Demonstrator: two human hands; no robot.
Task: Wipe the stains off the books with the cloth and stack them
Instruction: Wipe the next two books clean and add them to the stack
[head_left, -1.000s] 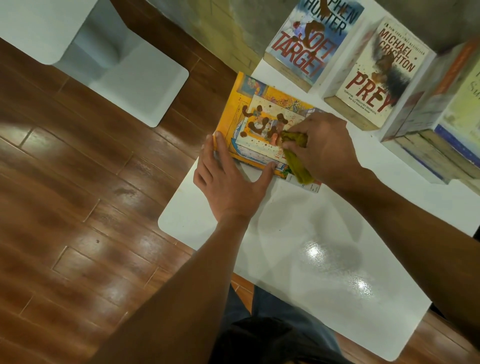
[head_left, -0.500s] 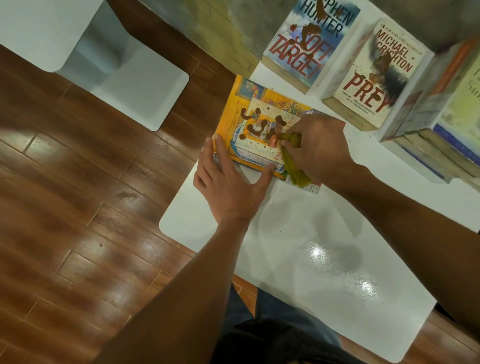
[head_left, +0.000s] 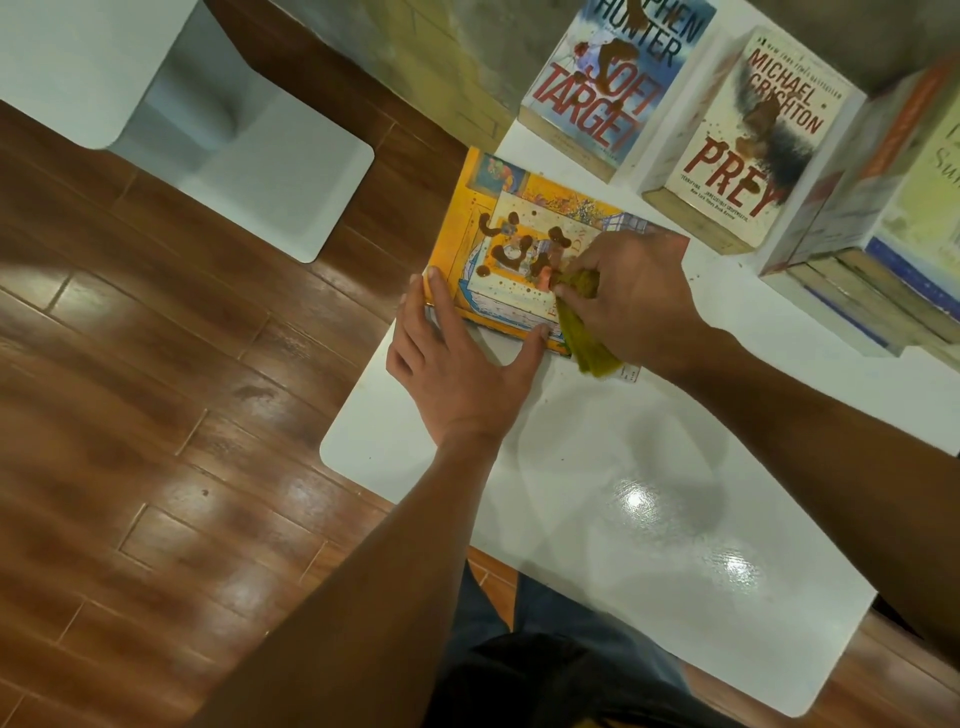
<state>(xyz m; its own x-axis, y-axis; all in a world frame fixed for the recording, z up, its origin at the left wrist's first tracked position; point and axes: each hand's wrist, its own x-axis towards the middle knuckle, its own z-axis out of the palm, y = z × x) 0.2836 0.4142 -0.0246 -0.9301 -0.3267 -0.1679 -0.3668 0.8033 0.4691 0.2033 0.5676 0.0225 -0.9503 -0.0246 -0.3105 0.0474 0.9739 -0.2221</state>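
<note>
A yellow picture book (head_left: 483, 218) with brown stains lies flat at the white table's left edge. My left hand (head_left: 457, 364) rests flat against its near corner, fingers along the left side and thumb on the near edge. My right hand (head_left: 634, 296) grips a green cloth (head_left: 584, 332) bunched on the right part of the cover, beside the stains. Behind it lie a stained "Soft Target" paperback (head_left: 608, 88) and a stained "Prey" paperback (head_left: 748, 135).
A stack of several books (head_left: 883, 249) sits at the table's far right. The white table (head_left: 649, 519) reaches toward me. Wooden floor (head_left: 156, 415) lies to the left, with a second white table's base (head_left: 249, 171) at upper left.
My right hand with the cloth has shifted slightly left across the cover. My left hand stays on the book's corner.
</note>
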